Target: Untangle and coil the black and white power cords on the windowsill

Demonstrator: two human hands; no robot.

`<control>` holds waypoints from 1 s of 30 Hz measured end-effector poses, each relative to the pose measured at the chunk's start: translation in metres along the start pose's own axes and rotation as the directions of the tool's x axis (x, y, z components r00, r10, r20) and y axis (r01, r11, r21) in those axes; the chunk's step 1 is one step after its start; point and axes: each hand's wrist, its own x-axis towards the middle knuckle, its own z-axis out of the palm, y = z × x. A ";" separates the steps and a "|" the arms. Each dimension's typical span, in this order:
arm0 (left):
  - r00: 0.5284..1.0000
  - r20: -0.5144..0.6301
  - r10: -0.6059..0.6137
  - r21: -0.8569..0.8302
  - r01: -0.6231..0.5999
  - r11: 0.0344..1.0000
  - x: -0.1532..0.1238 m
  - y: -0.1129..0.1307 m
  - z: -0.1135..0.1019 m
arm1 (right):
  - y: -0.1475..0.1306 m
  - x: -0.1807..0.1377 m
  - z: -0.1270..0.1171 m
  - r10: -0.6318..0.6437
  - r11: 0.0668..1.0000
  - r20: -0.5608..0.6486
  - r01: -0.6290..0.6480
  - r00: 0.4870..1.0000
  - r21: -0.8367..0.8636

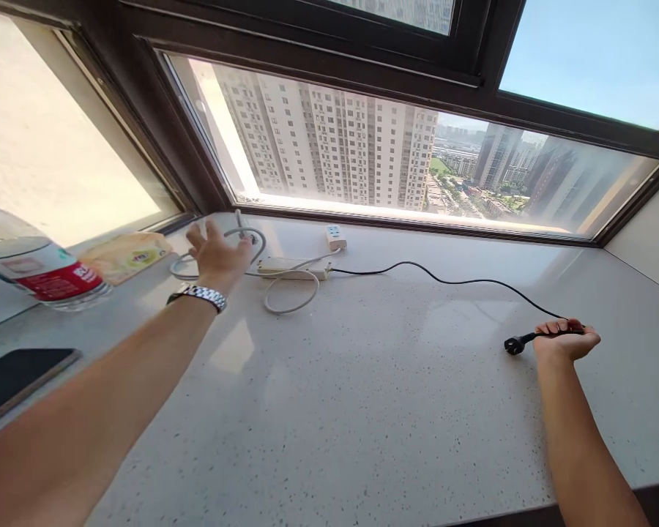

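My left hand (218,252), with a watch on the wrist, is over a loop of white cable (291,311) near the window. Its fingers are spread, and I see nothing gripped in them. At the right, my right hand (568,340) is closed around a black power cord (444,279), close to its black plug (515,345), which sticks out to the left. That cord runs back to a white power strip (293,269) lying on the sill. A small white adapter block (336,237) sits behind the strip, at the end of the white cable.
A large water bottle (60,282) with a red label and a yellow tissue pack (126,256) are at the left. A dark phone (22,377) lies nearer me. Dark window frames (362,219) border the speckled white countertop (362,410).
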 end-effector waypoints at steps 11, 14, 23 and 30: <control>0.504 0.599 0.622 -0.202 -0.656 0.727 -0.087 -0.017 0.041 | 0.010 -0.044 0.040 0.093 0.996 0.176 -0.091 0.980 -0.020; 0.614 0.609 0.503 -0.001 -0.633 0.774 -0.066 -0.039 0.051 | 0.022 -0.051 0.042 0.110 0.990 0.240 -0.084 0.965 -0.117; 0.796 0.436 0.420 0.170 -0.531 0.830 -0.091 -0.007 0.032 | 0.026 -0.079 0.048 0.107 0.832 0.367 0.118 0.924 -0.541; 0.527 0.572 0.628 -0.572 -0.292 0.766 -0.200 0.075 0.023 | 0.033 -0.138 0.061 0.511 0.857 0.631 -0.397 0.584 -0.328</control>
